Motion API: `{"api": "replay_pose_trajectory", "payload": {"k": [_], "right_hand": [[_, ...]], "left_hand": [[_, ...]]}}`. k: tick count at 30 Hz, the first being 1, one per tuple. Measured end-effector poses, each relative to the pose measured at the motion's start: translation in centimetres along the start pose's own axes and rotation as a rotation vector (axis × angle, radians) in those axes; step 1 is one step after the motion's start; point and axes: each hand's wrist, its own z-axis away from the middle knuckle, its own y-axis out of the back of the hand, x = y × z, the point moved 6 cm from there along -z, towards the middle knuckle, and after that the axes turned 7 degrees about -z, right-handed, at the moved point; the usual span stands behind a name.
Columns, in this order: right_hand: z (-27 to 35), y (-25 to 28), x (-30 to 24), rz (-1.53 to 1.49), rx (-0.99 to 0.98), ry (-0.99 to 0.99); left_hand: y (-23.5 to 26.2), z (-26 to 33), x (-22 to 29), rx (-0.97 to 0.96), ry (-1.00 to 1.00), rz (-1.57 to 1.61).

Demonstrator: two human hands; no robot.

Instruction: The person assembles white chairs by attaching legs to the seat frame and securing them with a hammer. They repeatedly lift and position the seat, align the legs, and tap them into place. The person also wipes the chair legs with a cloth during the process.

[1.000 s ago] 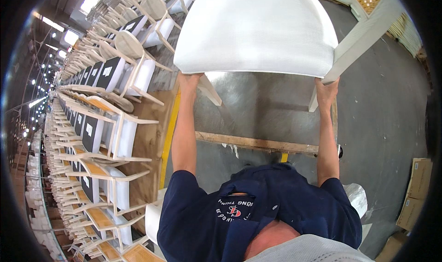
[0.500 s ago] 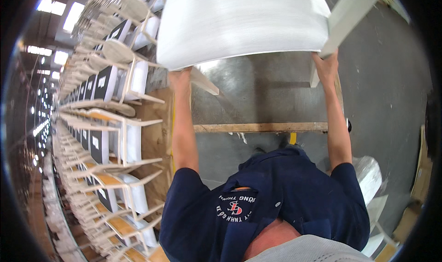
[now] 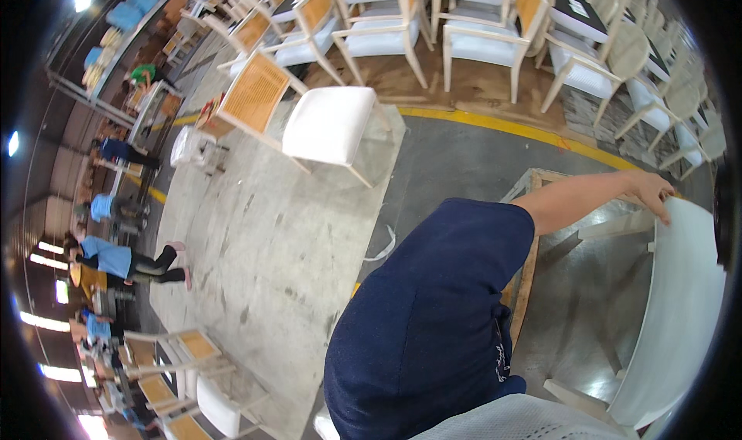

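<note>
My left hand [image 3: 651,190] reaches out to the right side of the view, its fingers curled over a corner of the white padded seat of a chair [image 3: 680,301]. Pale wooden legs extend from beneath this seat, and its far side is cut off by the dark rim of the picture. Below the chair, a rectangular wooden frame [image 3: 522,293] lies low, with grey floor showing through it. My right hand is out of the picture.
A cane-backed chair with a white seat [image 3: 328,123] stands apart on pale floor. Rows of similar chairs [image 3: 481,46] line the top beside a yellow floor line [image 3: 495,122]. More chairs [image 3: 220,405] stand lower left. Several people, one in light blue [image 3: 108,256], are at the far left.
My view has swung left, so the held chair now appears at the right edge. My right hand has left the picture. My left hand still holds the seat.
</note>
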Motion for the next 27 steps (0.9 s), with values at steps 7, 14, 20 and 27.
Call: {"api": "replay_pose_trajectory", "payload": {"k": [7,14,20,27], "right_hand": [[-0.3,-2.1,3.0,-0.126,-0.095,-0.029],[1.0,-1.5,5.1,-0.224,-0.096,-0.082],[2.8,-0.9,7.2,-0.273,-0.074,-0.152],[11.2,5.8,7.6,-0.257,0.232,-0.322]], "left_hand": [[-3.1,-1.1,1.1,0.165,0.445,0.465],[-9.8,-3.6,-3.6,0.611,0.384,0.722],[-8.8,0.0,-6.7,0.812,0.282,0.761],[-9.8,8.5,-8.0,0.581,0.076,0.751]]}}
